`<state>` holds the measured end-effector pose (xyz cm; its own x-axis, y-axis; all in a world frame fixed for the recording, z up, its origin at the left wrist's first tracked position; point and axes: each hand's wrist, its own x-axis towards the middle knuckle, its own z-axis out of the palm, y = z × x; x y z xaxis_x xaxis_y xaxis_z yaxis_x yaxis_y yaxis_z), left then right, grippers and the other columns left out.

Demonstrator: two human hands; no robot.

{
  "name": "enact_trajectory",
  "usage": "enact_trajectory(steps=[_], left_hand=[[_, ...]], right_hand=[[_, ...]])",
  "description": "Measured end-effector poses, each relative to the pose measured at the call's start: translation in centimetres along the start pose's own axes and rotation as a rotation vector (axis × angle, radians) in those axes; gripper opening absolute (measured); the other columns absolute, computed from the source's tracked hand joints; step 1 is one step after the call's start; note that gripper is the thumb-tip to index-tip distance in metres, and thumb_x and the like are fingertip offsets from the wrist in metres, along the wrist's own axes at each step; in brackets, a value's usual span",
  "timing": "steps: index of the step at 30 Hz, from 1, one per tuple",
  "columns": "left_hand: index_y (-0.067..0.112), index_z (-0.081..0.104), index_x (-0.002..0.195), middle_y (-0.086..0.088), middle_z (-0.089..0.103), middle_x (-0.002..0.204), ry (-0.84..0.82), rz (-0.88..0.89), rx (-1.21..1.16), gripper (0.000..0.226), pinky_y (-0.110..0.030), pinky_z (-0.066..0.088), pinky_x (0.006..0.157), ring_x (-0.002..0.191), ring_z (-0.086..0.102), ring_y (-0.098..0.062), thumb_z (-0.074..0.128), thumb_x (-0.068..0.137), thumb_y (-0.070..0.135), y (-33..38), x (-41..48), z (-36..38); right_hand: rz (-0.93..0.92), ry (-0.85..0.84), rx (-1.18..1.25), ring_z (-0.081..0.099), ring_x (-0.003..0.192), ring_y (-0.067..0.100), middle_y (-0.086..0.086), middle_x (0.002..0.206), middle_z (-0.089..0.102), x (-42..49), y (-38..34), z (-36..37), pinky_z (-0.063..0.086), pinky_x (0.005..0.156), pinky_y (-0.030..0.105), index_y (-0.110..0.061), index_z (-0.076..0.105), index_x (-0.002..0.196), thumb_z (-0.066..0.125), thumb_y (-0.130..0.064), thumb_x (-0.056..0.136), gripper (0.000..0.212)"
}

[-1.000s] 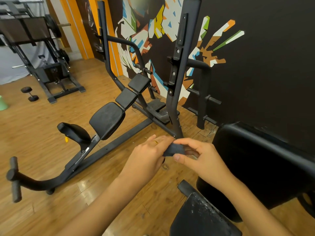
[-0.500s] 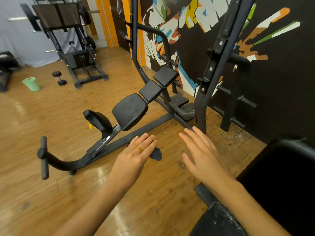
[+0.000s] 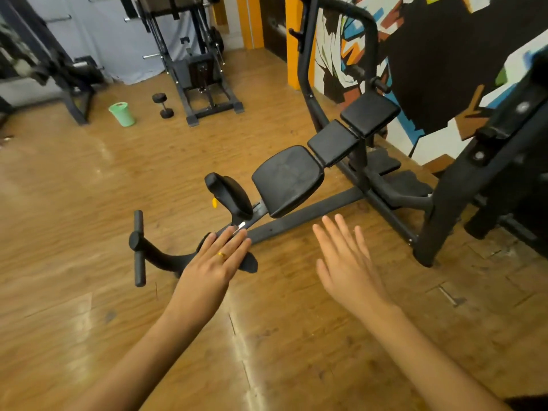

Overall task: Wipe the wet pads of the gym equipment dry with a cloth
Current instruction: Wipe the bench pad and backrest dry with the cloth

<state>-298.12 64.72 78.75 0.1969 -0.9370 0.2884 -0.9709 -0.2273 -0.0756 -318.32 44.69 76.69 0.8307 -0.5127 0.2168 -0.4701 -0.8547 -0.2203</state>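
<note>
Left hand: fingers straight and pressed together, cloth held under the palm, thumb hidden.
Right hand: fingers spread, touching nothing.
Pads: beyond both hands, untouched.

Wooden plank floor, black padded bench machine standing on it, green bucket, 1 dumbbell, another machine behind
</note>
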Motion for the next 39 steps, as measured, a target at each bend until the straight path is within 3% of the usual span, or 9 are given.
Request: enact_trajectory(steps=[3,7,13,17,23,33,39], left_hand=[[0.009,0.045,0.150,-0.010,0.041,0.156,-0.052,-0.073,0.018,0.087,-0.047,0.023,0.120,0.148,0.032,-0.031,0.073,0.073,-0.017,-2.5,-1.3,0.8],[0.010,0.047,0.149,-0.010,0.044,0.155,-0.129,-0.153,0.021,0.082,-0.052,0.035,0.117,0.147,0.035,-0.031,0.074,0.075,-0.014,-5.9,-2.3,1.6],[0.005,0.051,0.145,-0.014,0.051,0.149,-0.133,-0.212,0.036,0.076,-0.046,0.027,0.118,0.142,0.043,-0.034,0.073,0.075,-0.015,-10.8,-0.1,3.3],[0.006,0.050,0.146,-0.014,0.050,0.151,-0.147,-0.246,0.049,0.070,-0.047,0.027,0.119,0.143,0.042,-0.035,0.067,0.081,-0.013,-14.5,2.1,5.2],[0.004,0.048,0.148,-0.015,0.048,0.152,-0.183,-0.372,0.080,0.065,-0.048,0.024,0.118,0.144,0.041,-0.036,0.054,0.085,-0.011,-19.8,3.3,8.1],[0.001,0.053,0.143,-0.017,0.054,0.146,-0.217,-0.533,0.054,0.064,-0.052,0.032,0.115,0.141,0.044,-0.038,0.058,0.080,-0.012,-32.4,0.1,8.3],[0.002,0.051,0.144,-0.016,0.053,0.147,-0.187,-0.494,0.031,0.071,-0.048,0.031,0.118,0.142,0.042,-0.037,0.065,0.076,-0.013,-44.7,-3.2,8.4]], right_hand=[[-0.043,0.009,0.018,0.030,0.150,0.030,0.010,0.157,0.042,1.7,-1.4,2.8,0.021,0.121,0.059,-0.012,0.042,0.152,0.044,-0.029,0.099,0.055],[-0.090,-0.002,0.082,0.036,0.147,0.026,0.007,0.153,0.049,4.9,-3.7,5.1,0.017,0.122,0.058,-0.016,0.048,0.147,0.035,-0.039,0.100,0.054],[-0.158,0.011,0.073,0.025,0.152,0.028,0.008,0.160,0.037,10.9,-5.1,7.7,0.015,0.123,0.059,-0.019,0.044,0.149,0.042,-0.050,0.101,0.058],[-0.228,0.015,0.042,0.024,0.152,0.032,0.011,0.159,0.037,16.6,-5.9,10.7,0.014,0.122,0.061,-0.017,0.048,0.147,0.047,-0.047,0.099,0.056],[-0.321,-0.014,0.057,0.018,0.153,0.034,0.013,0.163,0.030,24.3,-8.8,16.5,0.013,0.122,0.061,-0.018,0.039,0.154,0.055,-0.045,0.099,0.063],[-0.261,-0.091,0.091,0.003,0.156,0.035,0.014,0.167,0.016,33.0,-18.8,21.9,0.012,0.122,0.063,-0.019,0.035,0.156,0.057,-0.043,0.098,0.067],[-0.218,-0.052,0.034,0.002,0.156,0.036,0.015,0.167,0.015,39.2,-27.5,23.9,0.010,0.122,0.062,-0.017,0.036,0.156,0.049,-0.044,0.096,0.067]])
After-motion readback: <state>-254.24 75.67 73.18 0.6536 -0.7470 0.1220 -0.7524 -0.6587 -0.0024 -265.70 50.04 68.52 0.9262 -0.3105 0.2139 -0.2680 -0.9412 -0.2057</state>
